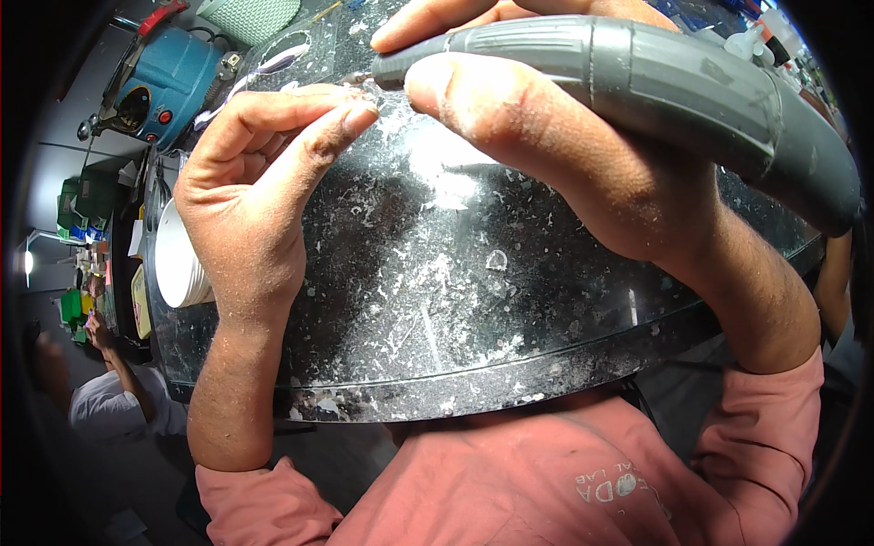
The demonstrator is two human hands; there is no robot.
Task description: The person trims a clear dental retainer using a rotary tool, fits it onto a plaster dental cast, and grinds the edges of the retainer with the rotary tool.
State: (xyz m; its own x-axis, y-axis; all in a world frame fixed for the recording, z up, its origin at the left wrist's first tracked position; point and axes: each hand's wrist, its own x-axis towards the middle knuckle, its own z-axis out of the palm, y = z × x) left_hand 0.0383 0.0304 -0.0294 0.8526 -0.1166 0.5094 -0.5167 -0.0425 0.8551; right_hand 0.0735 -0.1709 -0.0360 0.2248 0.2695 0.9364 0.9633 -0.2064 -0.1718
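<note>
I see the right hand (564, 150) clamping its fingers on the grey handpiece (674, 100); beside its tip, the left hand (246, 187) pinches fingers together on a tiny piece. The dusty desk (519, 309) spreads to its curved edge (473, 389). The shirt (510, 473) has pale lettering (603, 490).

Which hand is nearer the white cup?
The left. The left hand is just right of the white cup, partly hiding it; the right hand is well farther right, gripping the grey handpiece.
</note>
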